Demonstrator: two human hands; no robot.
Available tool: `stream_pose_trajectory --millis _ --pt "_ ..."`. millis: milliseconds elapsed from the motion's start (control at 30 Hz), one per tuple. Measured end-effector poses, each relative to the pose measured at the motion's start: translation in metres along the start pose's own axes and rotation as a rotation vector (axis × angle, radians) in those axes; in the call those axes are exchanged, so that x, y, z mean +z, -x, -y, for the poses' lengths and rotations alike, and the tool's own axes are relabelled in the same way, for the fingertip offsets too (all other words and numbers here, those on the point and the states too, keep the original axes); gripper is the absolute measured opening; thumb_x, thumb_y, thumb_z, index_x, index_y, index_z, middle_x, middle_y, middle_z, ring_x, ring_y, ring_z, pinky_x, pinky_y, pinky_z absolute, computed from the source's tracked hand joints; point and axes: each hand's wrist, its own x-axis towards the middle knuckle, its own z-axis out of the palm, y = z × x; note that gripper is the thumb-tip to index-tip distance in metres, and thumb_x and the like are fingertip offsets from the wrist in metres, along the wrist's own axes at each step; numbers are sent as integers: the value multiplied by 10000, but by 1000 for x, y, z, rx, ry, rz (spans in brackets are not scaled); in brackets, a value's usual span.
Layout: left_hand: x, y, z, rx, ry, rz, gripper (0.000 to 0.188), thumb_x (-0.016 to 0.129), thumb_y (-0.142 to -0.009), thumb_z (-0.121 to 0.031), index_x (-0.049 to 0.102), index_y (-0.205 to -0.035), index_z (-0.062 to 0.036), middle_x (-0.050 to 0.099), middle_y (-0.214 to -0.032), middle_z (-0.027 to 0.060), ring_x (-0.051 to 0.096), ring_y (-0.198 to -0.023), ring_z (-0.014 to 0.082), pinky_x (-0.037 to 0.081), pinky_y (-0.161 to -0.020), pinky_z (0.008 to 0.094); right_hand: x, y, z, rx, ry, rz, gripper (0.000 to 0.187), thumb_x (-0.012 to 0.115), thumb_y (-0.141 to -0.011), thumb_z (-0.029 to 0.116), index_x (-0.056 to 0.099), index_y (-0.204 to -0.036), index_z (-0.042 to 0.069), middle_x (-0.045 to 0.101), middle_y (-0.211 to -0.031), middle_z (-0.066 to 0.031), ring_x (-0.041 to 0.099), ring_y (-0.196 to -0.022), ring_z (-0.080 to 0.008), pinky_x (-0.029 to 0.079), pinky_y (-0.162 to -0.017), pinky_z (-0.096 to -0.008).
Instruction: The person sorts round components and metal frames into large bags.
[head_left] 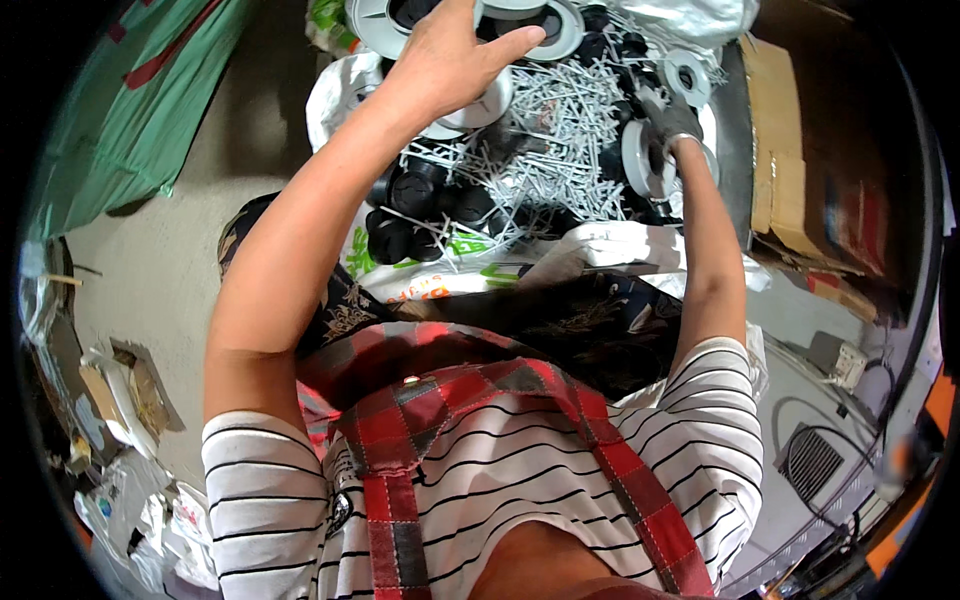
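My left hand [450,62] is bare and reaches over the far side of a pile of parts. Its thumb stretches out to the right, over pale grey round flanged discs [568,35]; the other fingers are partly cut off by the picture's upper edge. On the right, my right hand [672,122] wears a dark grey glove and closes on a pale grey ring-shaped disc [637,160]. Another grey ring [686,76] lies just beyond it. Between the hands lies a heap of thin silvery nail-like rods [570,125], with black round plastic caps [415,190] at its near left.
The pile lies on white plastic sacking [620,240] in front of my lap. An opened cardboard box [780,140] stands to the right. A green sheet [130,110] hangs at the far left, and a grey metal housing with cables [800,450] sits at the lower right.
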Motion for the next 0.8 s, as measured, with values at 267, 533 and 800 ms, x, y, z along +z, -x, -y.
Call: stream_pose_trajectory --millis 267,533,800 --pt "23 5 28 -435 529 261 647 755 -707 -429 563 -1132 19 543 -1215 203 529 -1112 289 384 -938 457 -10 35 41 -186 134 144 670 734 -657 376 554 -1173 -13 602 -1129 -222 590 -1029 -351 460 -894 -369" --pt "20 15 33 -595 754 264 347 727 -694 -231 637 -870 54 649 -812 138 645 -695 233 548 -619 370 -23 160 176 -603 -588 270 189 613 -847 207 618 -986 80 631 -917 -94 604 -792 -219 497 -682 -346" --pt "-21 9 -5 -115 261 28 442 693 -726 -369 650 -976 -7 670 -872 187 648 -874 302 492 -789 359 183 193 188 -710 246 527 240 527 -783 204 667 -884 37 653 -917 -211 638 -849 -355 504 -733 -439"
